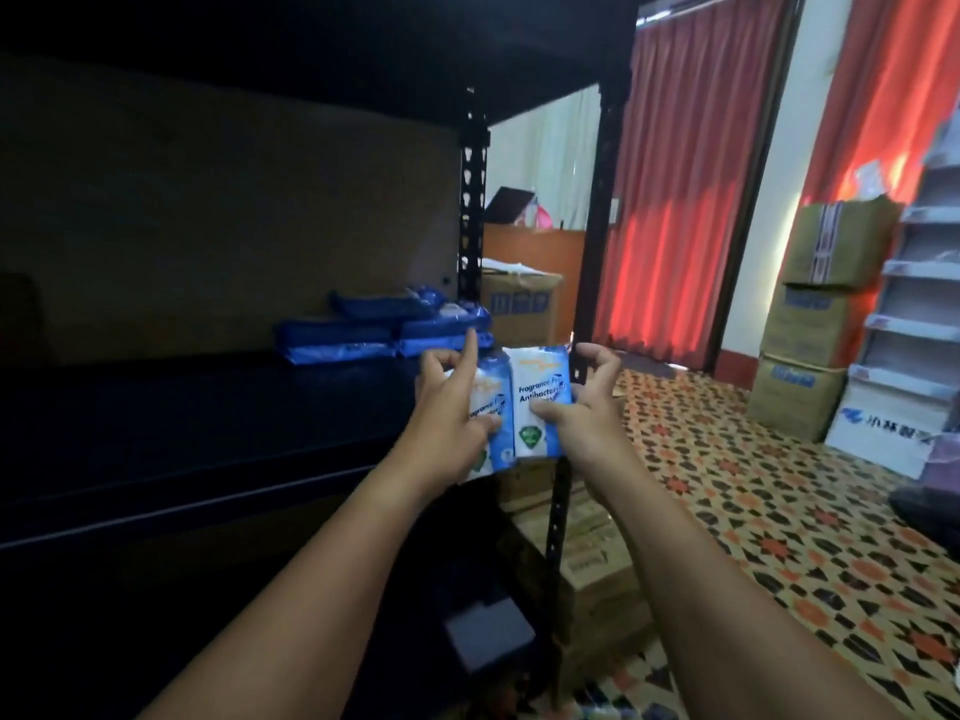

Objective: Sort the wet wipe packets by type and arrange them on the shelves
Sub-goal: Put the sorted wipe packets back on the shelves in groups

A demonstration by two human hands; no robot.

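I am holding two white-and-blue plastic antibacterial wipe packets side by side in front of the black metal shelf (pixel 208 433), my left hand (pixel 449 402) pinching the left packet (pixel 493 407) and my right hand (pixel 582 402) gripping the right packet (pixel 540 402). I judge I am mid-placement: next I am needing to set them down apart from the dark blue plastic packets (pixel 384 330) stacked at twelve o'clock on the shelf.

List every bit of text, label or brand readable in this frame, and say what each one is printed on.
"Fragrance Fr…" and "Antibacteri…", cut off by the edge and thumb: white and blue packet in the right hand.
"Fragrance", partly covered: matching packet in the left hand.
Orange brand logo atop both packets: blurred.
Blue characters on the white box at the right: too blurred.
Blue prints on the stacked cartons: unreadable.
Dark blue packets on the shelf: no legible text.
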